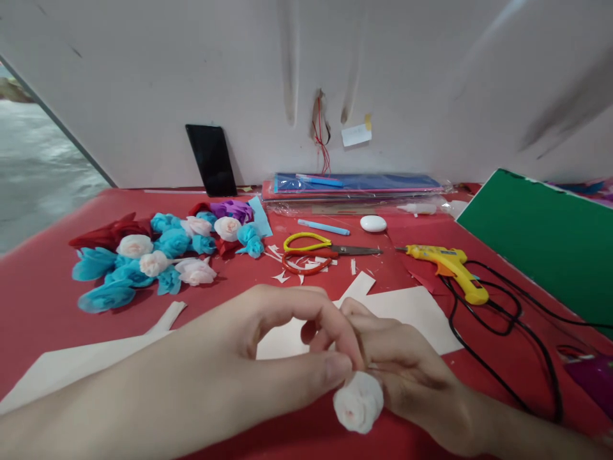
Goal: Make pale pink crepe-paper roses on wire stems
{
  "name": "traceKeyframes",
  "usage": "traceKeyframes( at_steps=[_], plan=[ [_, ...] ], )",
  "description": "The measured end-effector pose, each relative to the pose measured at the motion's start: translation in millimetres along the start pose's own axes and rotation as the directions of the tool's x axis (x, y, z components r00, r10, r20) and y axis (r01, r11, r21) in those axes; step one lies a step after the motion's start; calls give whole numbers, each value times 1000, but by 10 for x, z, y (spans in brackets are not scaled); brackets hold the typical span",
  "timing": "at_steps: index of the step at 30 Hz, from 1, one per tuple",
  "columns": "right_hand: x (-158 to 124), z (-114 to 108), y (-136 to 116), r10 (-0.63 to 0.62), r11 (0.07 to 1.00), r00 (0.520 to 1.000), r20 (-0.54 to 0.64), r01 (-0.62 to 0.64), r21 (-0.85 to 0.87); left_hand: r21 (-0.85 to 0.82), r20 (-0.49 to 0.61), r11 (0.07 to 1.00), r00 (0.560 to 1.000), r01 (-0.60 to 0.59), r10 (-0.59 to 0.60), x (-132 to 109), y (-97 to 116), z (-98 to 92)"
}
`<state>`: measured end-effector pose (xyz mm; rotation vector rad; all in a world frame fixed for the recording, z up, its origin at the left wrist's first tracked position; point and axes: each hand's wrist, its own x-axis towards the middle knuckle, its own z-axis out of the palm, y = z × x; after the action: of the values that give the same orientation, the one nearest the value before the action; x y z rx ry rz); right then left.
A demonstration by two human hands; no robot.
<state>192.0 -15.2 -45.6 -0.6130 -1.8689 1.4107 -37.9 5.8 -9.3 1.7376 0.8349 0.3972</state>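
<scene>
A white crepe-paper rose (pixel 359 404) is held low at the front of the red table, its rolled petals facing me. My left hand (pixel 292 345) reaches in from the left, thumb and fingers closed at the rose's upper edge. From the right, my right hand (pixel 402 364) has its fingers curled around the rose's base, which they hide. Beneath both hands lie sheets of white paper (pixel 412 313). Beyond them rest scissors (pixel 330 249) with one yellow and one red handle, among white paper scraps (pixel 281 277).
Blue, white, red and purple paper flowers (pixel 172 244) are heaped at the left. A yellow glue gun (pixel 445 262) trails a black cord at the right, near a green board (pixel 550 236). A phone (pixel 212 160) leans on the wall; wrapped paper (pixel 359 185) lies behind a blue pen (pixel 324 227).
</scene>
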Motion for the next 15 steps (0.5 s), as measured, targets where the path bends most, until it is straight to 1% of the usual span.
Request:
traceKeyframes(
  at_steps=[3,6,12,15],
  plan=[
    [10,4,-15,-11,1000,1000,12,11,14,-78,28,996,999,35,-32,-29,-24,-6],
    [9,13,-11,-12,999,1000,1,12,37,-124,43,991,998,44,-39,-37,-20,-6],
    [7,10,4,-14,997,1000,8,14,80,-129,25,991,999,45,-43,-21,-47,-12],
    [14,16,0,-29,995,1000,-11,30,95,-132,16,990,999,44,-43,-33,-33,-9]
  ],
)
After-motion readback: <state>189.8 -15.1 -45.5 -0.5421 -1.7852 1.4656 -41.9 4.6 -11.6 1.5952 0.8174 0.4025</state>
